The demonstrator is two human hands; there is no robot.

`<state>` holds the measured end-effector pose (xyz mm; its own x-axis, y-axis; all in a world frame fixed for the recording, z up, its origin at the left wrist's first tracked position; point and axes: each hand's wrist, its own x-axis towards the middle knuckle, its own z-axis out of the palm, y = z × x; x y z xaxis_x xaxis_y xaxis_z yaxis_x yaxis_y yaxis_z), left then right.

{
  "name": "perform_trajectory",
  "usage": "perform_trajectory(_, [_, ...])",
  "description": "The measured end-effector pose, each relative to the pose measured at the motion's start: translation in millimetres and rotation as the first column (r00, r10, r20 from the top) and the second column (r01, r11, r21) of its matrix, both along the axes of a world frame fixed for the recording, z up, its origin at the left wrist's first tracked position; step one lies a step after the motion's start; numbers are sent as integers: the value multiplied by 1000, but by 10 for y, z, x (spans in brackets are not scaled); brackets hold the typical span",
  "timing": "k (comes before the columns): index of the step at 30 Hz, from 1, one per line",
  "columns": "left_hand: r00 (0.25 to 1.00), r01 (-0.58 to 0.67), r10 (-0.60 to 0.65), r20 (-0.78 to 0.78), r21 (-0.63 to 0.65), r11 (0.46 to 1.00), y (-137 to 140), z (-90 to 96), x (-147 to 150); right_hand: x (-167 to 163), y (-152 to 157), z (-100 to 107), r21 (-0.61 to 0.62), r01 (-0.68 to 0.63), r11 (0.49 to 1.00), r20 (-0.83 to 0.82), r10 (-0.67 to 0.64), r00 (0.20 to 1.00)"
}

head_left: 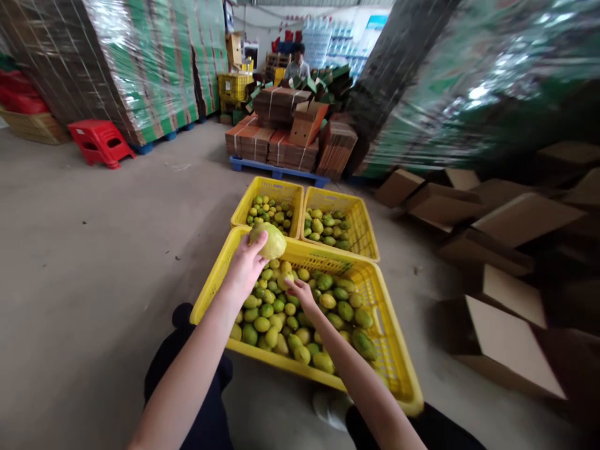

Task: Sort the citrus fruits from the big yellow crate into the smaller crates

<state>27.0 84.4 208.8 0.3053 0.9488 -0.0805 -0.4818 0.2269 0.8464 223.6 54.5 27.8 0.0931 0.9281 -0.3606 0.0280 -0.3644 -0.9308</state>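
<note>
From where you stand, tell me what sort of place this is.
Likely a fruit-packing warehouse: yellow crates of fruit, bundled cardboard on a blue pallet, and tall plastic-wrapped stacks.

Front crate (394,340) on floor (117,250), fruit (344,310) inside. Rear left crate (243,200) and rear right crate (363,228) side by side just behind it, fruit in both too. Left hand (246,265) over front crate's far side, held fruit (272,242) in it; right hand (302,292) to its right, low over fruit. Past crates, pallet (281,172) with bundled cartons (248,139) on top; co-worker (297,69) back there behind them. Over left, stool (100,142) before left wrapped stack (154,69). Over right, loose boxes (510,340), right wrapped stack (450,100) behind.
</note>
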Motion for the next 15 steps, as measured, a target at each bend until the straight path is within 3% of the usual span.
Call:
perform_trajectory(4, [960,35,-1,278,-116,993,-172,-9,257,138,-131,848,258,110,960,-77,-93,993])
perform_trajectory(7, [890,202,-63,452,-267,942,-302,-52,424,188,-336,1333,404,254,879,-272,-150,951])
perform_trajectory(9, [834,340,-113,540,-342,876,-376,-103,491,166,-495,1462,377,313,872,-362,-173,916])
perform_trajectory(11, [802,418,-164,575,-343,841,-436,-161,519,118,-643,1465,323,345,881,-443,-182,878])
perform_trajectory(13, [828,396,-210,520,-277,876,-478,-205,513,62,-765,1431,279,336,899,-501,-162,850])
perform_trajectory(15, [900,294,-229,370,-128,947,-504,-216,482,17,-854,1441,301,309,902,-485,-135,864])
